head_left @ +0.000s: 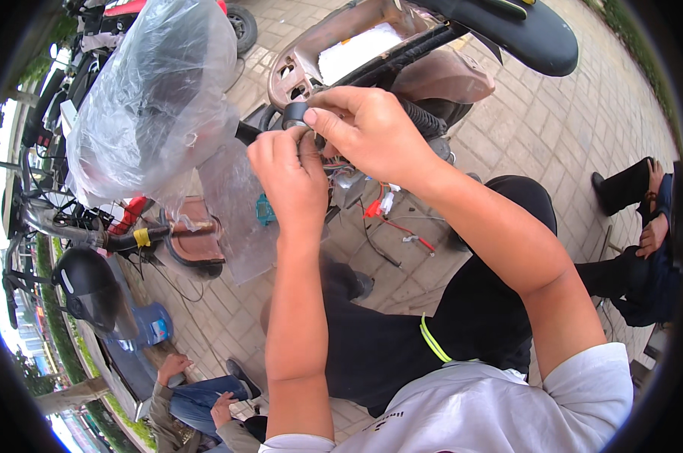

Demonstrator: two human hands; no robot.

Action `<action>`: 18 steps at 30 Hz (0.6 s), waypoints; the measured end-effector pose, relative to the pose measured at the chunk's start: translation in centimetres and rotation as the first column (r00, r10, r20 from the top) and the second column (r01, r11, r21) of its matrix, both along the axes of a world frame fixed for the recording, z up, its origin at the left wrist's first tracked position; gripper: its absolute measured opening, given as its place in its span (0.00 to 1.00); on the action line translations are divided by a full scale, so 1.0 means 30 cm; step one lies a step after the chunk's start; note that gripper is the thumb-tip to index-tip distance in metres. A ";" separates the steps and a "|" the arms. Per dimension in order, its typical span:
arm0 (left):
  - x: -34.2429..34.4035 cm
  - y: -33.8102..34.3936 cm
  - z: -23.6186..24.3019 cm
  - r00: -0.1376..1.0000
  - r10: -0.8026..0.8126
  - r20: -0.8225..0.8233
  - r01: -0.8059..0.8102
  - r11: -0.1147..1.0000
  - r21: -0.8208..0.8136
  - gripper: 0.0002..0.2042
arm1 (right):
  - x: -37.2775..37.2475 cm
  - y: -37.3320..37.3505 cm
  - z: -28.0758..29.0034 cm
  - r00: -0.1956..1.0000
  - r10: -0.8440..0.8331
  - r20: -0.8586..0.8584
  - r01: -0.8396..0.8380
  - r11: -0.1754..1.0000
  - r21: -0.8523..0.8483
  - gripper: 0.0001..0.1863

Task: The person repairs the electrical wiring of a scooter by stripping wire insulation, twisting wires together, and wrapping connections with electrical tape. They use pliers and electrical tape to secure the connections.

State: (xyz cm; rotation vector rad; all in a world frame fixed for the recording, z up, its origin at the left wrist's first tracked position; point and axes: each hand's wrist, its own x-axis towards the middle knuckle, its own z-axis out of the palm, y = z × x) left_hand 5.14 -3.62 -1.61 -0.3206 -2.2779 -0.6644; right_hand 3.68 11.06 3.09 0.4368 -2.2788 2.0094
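Observation:
My two hands meet over the partly stripped electric scooter. A black ring that looks like a roll of electrical tape (pixel 295 113) sits at the fingertips of my right hand (pixel 375 136), its thumb pressed to the side. Just below, my left hand (pixel 287 170) is closed, with its fingers bent against something the hand itself hides. Thin coloured wires (pixel 332 161) run beneath both hands. Lower down hang a red connector (pixel 373 209) and a white connector (pixel 388 201). A teal plug (pixel 264 210) lies beside my left wrist.
Clear plastic sheeting (pixel 156 98) covers the scooter's front, left of my hands. The black seat (pixel 534 38) juts out at the far right. A black helmet (pixel 88 283) and a blue water bottle (pixel 152 325) are at the left. People sit nearby on both sides.

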 end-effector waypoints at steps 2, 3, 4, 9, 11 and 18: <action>-0.007 0.004 -0.002 0.999 0.011 -0.047 -0.008 0.999 0.050 0.05 | -0.010 -0.004 -0.036 0.997 -0.015 -0.075 0.016 1.000 0.015 0.13; -0.024 -0.001 -0.009 0.998 0.000 -0.068 0.006 0.995 0.099 0.06 | -0.013 -0.005 -0.046 0.993 -0.021 -0.113 0.023 0.999 0.023 0.13; -0.039 -0.006 -0.011 0.996 -0.009 -0.090 0.022 0.989 0.148 0.07 | -0.005 -0.006 -0.051 0.992 -0.024 -0.126 0.027 0.999 0.018 0.12; -0.073 0.000 0.010 0.970 -0.078 0.231 -0.065 0.830 0.554 0.09 | 0.005 -0.037 -0.080 0.984 -0.135 -0.113 0.139 0.990 0.027 0.14; -0.090 0.005 0.011 0.959 -0.138 0.248 -0.071 0.730 0.680 0.10 | -0.006 -0.047 -0.085 0.990 -0.137 0.033 0.137 0.991 0.010 0.14; -0.084 -0.014 0.024 0.912 -0.261 0.317 -0.121 0.568 0.814 0.10 | -0.024 -0.046 -0.121 0.967 -0.247 -0.055 0.250 0.966 0.060 0.14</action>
